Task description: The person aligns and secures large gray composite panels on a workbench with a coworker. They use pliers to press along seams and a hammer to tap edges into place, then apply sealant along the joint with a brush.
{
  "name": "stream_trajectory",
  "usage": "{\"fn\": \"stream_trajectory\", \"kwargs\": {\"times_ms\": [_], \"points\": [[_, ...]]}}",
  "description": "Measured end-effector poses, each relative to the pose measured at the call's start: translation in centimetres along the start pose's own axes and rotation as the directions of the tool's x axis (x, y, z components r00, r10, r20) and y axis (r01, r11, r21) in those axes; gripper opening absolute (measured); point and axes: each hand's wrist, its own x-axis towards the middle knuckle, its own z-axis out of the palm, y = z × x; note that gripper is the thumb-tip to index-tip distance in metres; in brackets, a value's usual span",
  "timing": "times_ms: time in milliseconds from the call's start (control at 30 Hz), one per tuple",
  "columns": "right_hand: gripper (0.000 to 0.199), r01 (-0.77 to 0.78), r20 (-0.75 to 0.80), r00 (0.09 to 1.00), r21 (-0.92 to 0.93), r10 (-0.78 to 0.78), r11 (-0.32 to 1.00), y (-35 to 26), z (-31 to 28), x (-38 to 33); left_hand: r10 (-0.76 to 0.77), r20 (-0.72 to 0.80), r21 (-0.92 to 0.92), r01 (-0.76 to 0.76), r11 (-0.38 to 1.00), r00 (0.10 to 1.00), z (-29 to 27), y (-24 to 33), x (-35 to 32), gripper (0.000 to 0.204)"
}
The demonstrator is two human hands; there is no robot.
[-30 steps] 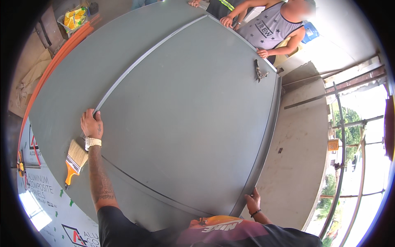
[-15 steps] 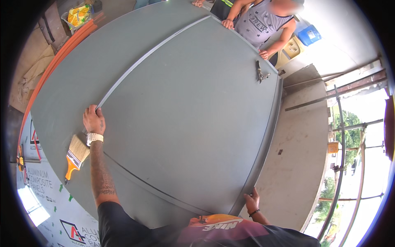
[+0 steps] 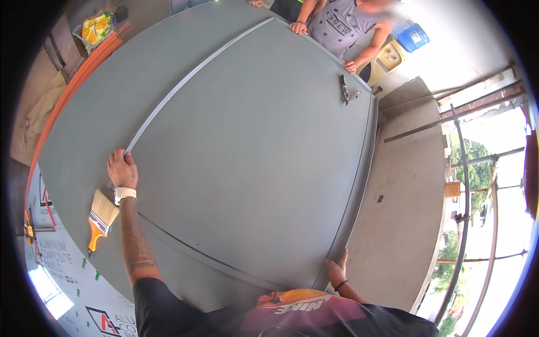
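The fingers of the left hand [image 3: 122,168] are curled over the raised rim at the left corner of a large grey panel [image 3: 241,151], thumb inside the rim and the rest outside, so they hold it. At the near right edge of the panel, the right hand [image 3: 337,271] shows its thumb and fingers apart; whether they grip the edge I cannot tell. The panel spreads between both hands, lying on a wider grey surface [image 3: 78,146]. Just beside the left wrist with its pale watch [image 3: 124,194], a paintbrush [image 3: 101,216] lies with its bristles toward the wrist and its orange handle pointing nearer the wearer. Well apart from both hands, dark hand snips [image 3: 347,91] lie on the panel near its far right corner. Beyond them, a co-worker in a grey sleeveless top [image 3: 342,25] has both hands at the far edge. Orange strips [image 3: 73,90] run along the left side of the surface, and past the right side stand a low wall [image 3: 387,224] and scaffold bars [image 3: 466,168].
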Motion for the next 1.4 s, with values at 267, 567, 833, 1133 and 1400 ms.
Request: {"fn": "stream_trajectory", "kwargs": {"times_ms": [267, 567, 833, 1133, 1400], "points": [[0.105, 0.064, -0.004, 0.998, 0.044, -0.063, 0.997, -1.2, 0.6, -0.7, -0.057, -0.015, 0.047, 0.058, 0.997, 0.998, 0.3, 0.7, 0.3, 0.023], [0.105, 0.109, -0.053, 0.993, 0.003, -0.109, 0.994, -3.3, 0.9, -1.6, -0.09, 0.076, -0.039, 0.093, 0.995, 0.993, 0.3, -1.6, -1.0, 0.017], [0.105, 0.164, -0.083, 0.982, -0.085, -0.171, 0.983, -0.4, -2.3, 0.1, 0.003, 0.059, -0.037, -0.001, 0.999, 0.998, -1.5, -1.0, -5.3, 0.013], [0.104, 0.202, -0.076, 0.974, -0.119, -0.211, 0.972, 1.1, -5.0, 1.6, -0.022, 0.048, -0.047, 0.025, 0.999, 0.999, -3.0, -0.2, -9.0, 0.01], [0.107, 0.203, -0.058, 0.976, -0.119, -0.21, 0.972, 0.8, -2.0, 1.1, 0.012, 0.068, 0.039, -0.014, 0.999, 0.998, -0.4, -2.4, -3.8, 0.013]]}}
